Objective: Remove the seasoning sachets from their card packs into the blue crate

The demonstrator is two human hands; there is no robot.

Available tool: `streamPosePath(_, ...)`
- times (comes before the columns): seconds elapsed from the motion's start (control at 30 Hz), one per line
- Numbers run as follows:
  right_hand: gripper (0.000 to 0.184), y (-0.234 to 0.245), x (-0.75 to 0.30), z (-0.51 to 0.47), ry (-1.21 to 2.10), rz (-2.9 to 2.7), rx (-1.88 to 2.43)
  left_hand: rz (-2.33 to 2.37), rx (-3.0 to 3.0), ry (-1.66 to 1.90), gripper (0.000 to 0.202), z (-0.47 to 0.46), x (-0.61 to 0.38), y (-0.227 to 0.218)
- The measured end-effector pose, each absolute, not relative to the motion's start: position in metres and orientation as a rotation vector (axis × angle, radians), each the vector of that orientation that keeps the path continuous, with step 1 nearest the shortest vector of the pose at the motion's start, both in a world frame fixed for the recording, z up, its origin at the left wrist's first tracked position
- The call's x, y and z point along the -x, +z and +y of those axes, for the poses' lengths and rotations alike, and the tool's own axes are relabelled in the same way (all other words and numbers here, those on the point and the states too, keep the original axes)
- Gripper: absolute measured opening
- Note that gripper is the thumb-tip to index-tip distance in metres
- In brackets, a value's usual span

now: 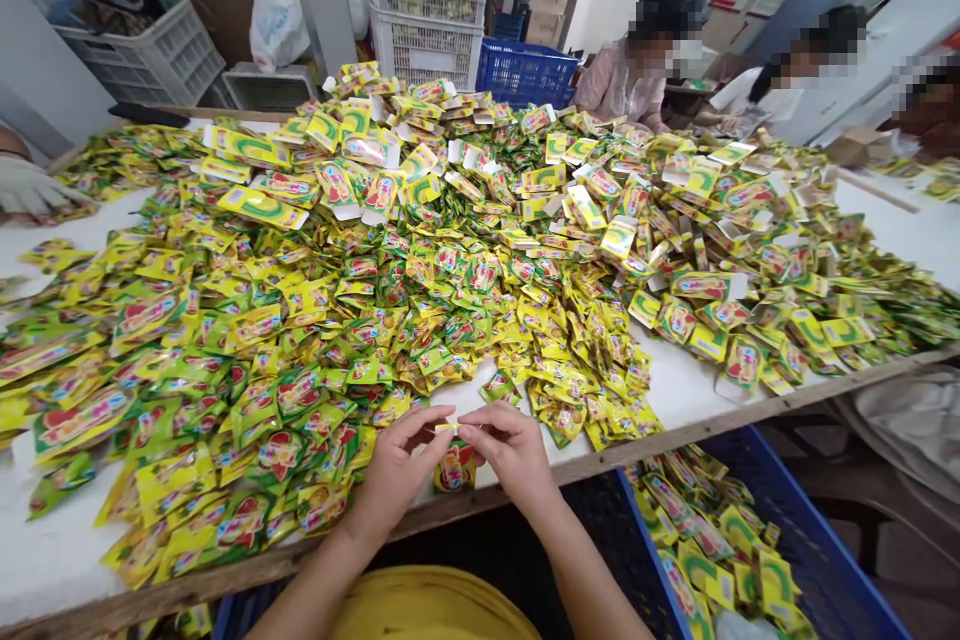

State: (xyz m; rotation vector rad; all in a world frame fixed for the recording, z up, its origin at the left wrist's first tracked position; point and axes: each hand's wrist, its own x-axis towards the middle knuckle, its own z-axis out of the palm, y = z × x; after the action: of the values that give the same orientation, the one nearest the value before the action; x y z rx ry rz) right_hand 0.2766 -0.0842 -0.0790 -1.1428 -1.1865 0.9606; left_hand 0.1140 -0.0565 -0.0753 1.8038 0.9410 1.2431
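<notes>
Two bare hands are working at six o'clock, close to the near edge of a white worktop (686, 388). Left hand (401, 465) and right hand (514, 450) are facing each other, thumbs and fingertips pinching a small carton (448, 428) between them; its yellow and white end is showing in the narrow gap. Just below, a red-and-green printed face is peeking out, though I cannot tell whether it is belonging to that carton or to a separate packet. Loose shiny sachets (277, 390) are spreading in a thick layer from the hands round to nine o'clock, while printed cartons (709, 285) are piling up at three o'clock, some with white flaps sticking out. Below the worktop edge, at four o'clock, a blue crate (817, 540) is holding more cartons. At nine o'clock, a co-worker's gloved hand (37, 192) is resting near the sachets. One person in pink (619, 85) is sitting at one o'clock, another in white (784, 105) at two, and tall stacked crates (427, 35) are standing at twelve o'clock.
</notes>
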Motion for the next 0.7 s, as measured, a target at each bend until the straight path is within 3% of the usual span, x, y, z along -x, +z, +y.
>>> streamPosePath(0.1,0.014,-0.080,-0.275,-0.090,0.848,-1.290,1.099,0.816,-2.003,1.312,0.013,-0.055,-0.113,-0.075)
streamPosePath(0.3,0.016,-0.082,-0.293,-0.102,0.692,-1.454,1.079,0.506,-2.228,1.329,0.029,-0.056,-0.103,-0.085)
streamPosePath(0.43,0.017,-0.078,-0.346,-0.078,0.335,-1.365,1.419,0.535,-2.289,1.166,0.029,-0.056,-0.103,-0.089)
streamPosePath(0.5,0.027,-0.078,-0.373,-0.060,0.195,-1.330,1.603,0.576,-2.365,0.991,0.033,-0.055,-0.107,-0.088)
streamPosePath(0.6,0.023,-0.076,-0.400,-0.039,0.230,-1.228,1.640,0.593,-2.355,0.850,0.036,-0.055,-0.113,-0.080)
streamPosePath(0.7,0.030,-0.070,-0.413,-0.037,0.258,-1.151,1.581,0.741,-2.189,1.007,0.035,-0.063,-0.093,-0.060)
